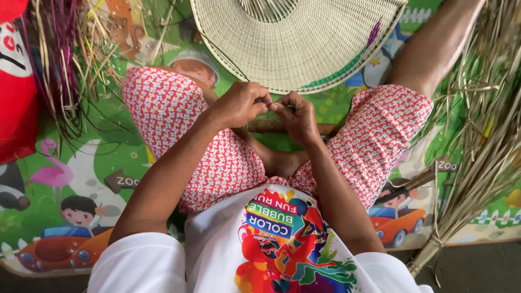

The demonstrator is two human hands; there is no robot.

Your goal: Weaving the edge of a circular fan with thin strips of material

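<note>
A pale woven fan (296, 40), half-round with green and purple strands at its right edge, lies on the mat in front of my knees. My left hand (241, 103) and my right hand (296, 116) meet at the fan's near rim, fingers pinched together on a thin strand at its edge. A brown stick (271, 127) lies across my lap just under both hands. I sit cross-legged in red flowered shorts (163, 108).
A colourful play mat (81, 173) covers the floor. Loose dried strips, some purple, lie at the upper left (59, 49). A bundle of dried palm strips (477, 146) runs along the right. A red bag (16, 81) sits at the left edge.
</note>
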